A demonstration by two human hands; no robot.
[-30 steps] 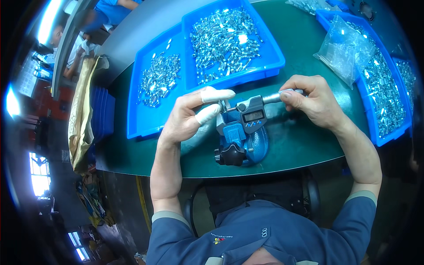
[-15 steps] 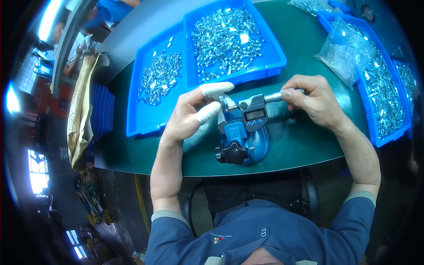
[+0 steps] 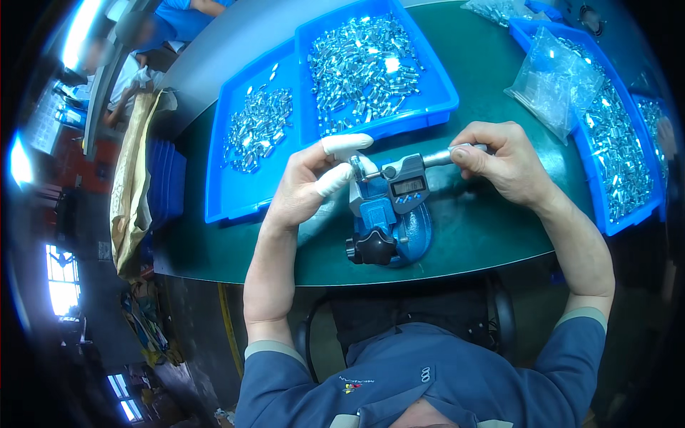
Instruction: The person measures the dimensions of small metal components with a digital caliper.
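A digital micrometer (image 3: 408, 187) with a small display sits in a blue stand (image 3: 417, 232) that has a black clamp knob (image 3: 376, 247). At its right end, my right hand (image 3: 503, 160) pinches the thimble (image 3: 440, 157) between thumb and fingers. My left hand (image 3: 303, 182) is curled around the measuring end, with white finger cots (image 3: 347, 143) on the thumb and index finger. Those two fingertips close in at the jaw; whatever small piece they hold there is too hidden to make out.
Behind the micrometer stand two blue trays (image 3: 449, 104) of small shiny metal parts (image 3: 367, 64); the left one holds a smaller pile (image 3: 260, 121). More filled blue trays (image 3: 603, 182) and a clear plastic bag (image 3: 553, 78) lie at right. Other people work at far left.
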